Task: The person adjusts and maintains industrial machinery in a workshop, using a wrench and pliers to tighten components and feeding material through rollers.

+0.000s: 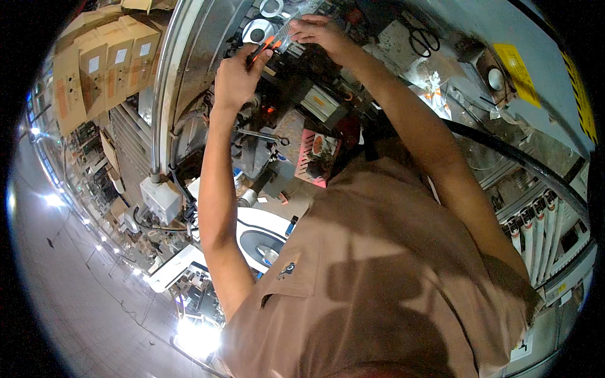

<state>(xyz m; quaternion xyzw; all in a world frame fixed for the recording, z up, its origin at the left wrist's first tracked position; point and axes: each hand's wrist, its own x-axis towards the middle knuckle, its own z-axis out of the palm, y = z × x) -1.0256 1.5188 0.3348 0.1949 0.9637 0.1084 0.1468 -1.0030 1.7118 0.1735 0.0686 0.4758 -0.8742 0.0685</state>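
My left hand (238,80) is closed around a small orange-and-black tool (265,48), its exact kind not clear. To its right, my right hand (320,38) pinches a clear, thin plastic piece (292,30) beside the tool's tip. Both hands reach to the far side of a cluttered work area. Just beyond them sit a white round part with a dark centre (257,31) and a pale ring (272,7).
Dark machine parts with a metal block (320,103) lie below the hands. A wrench (265,135) and a red slotted box (317,157) are nearer me. Black-handled scissors (423,41) lie at far right. A thick black hose (517,154) crosses the right; cardboard boxes (107,60) stand left.
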